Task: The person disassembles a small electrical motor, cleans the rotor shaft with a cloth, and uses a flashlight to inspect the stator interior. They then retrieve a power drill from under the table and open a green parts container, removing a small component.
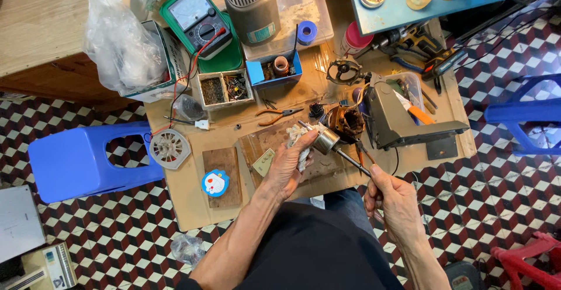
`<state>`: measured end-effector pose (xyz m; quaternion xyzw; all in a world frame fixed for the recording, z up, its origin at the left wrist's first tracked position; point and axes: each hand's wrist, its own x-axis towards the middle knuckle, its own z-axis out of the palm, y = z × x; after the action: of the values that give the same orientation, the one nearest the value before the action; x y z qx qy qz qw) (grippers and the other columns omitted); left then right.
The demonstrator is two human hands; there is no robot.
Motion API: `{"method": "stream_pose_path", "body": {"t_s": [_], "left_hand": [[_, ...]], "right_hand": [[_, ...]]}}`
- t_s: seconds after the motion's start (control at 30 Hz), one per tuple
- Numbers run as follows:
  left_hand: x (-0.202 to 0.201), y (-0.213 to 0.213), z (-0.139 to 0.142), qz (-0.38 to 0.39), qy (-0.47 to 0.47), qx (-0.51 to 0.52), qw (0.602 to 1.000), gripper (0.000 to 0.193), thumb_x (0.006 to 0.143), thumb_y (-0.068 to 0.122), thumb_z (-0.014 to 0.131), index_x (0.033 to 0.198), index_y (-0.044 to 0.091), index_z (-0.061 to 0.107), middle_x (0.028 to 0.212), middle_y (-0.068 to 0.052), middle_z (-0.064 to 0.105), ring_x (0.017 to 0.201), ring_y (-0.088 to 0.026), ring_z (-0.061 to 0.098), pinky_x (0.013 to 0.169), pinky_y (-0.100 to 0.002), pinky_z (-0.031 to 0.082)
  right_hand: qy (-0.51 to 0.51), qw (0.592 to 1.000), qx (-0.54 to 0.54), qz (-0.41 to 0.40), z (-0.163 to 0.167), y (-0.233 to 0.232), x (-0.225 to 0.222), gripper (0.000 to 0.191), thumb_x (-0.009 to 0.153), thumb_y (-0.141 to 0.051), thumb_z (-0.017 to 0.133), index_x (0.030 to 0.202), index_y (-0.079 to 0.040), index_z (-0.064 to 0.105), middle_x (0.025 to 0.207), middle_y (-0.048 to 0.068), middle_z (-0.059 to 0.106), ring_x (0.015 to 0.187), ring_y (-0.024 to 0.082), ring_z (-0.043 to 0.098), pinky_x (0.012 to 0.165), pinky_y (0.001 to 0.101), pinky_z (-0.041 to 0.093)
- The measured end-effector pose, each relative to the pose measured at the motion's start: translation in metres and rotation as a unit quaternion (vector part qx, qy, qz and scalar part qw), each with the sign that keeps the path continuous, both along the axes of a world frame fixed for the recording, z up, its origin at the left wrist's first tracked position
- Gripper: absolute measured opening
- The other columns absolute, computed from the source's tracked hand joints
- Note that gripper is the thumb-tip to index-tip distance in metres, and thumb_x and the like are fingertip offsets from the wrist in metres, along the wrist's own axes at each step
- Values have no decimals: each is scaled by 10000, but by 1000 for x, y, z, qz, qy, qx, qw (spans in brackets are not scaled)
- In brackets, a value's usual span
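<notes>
Green multimeter (198, 24), pale dial face: far above left hand (289, 167). Blue open carton (273, 71): above it. Round blue-white sticker (215, 183): just left.

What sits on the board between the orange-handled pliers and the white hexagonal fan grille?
In the head view, between the pliers and the grille lie a small white connector on a lead and a tiny dark nut-like part; otherwise bare board.

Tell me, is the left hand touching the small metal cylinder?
Touching. The head view shows the left hand with its fingers wrapped against the metal cylinder, no gap between them.
</notes>
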<state>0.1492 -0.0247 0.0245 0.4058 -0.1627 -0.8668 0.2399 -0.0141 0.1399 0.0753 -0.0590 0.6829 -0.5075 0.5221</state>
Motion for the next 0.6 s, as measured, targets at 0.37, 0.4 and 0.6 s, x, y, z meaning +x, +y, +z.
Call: {"method": "stream_pose_path", "body": {"t_s": [0.37,0.4,0.6], "left_hand": [[-106,-81,43,1,52,-127,990,275,918,271,778,1085,67,698,816,33,639,623,-51,541,509,-218,414],[-120,-91,41,-6,47,-116,992,279,907,276,763,1089,76,692,825,25,655,644,-62,582,527,-226,452],[-183,-139,4,-9,-30,-167,985,317,913,322,785,1102,78,709,800,58,607,613,-25,499,484,-183,394]], "right_hand": [[23,997,-79,-2,26,-84,-119,434,1027,-382,553,727,-69,571,552,55,560,442,122,522,371,237,356],[21,996,-82,5,21,-96,-133,430,1030,-380,555,733,-69,574,565,59,571,450,120,523,375,235,355],[17,995,-87,39,-21,-147,-200,414,1035,-381,557,775,-61,599,629,48,603,507,119,563,413,230,394]]}}
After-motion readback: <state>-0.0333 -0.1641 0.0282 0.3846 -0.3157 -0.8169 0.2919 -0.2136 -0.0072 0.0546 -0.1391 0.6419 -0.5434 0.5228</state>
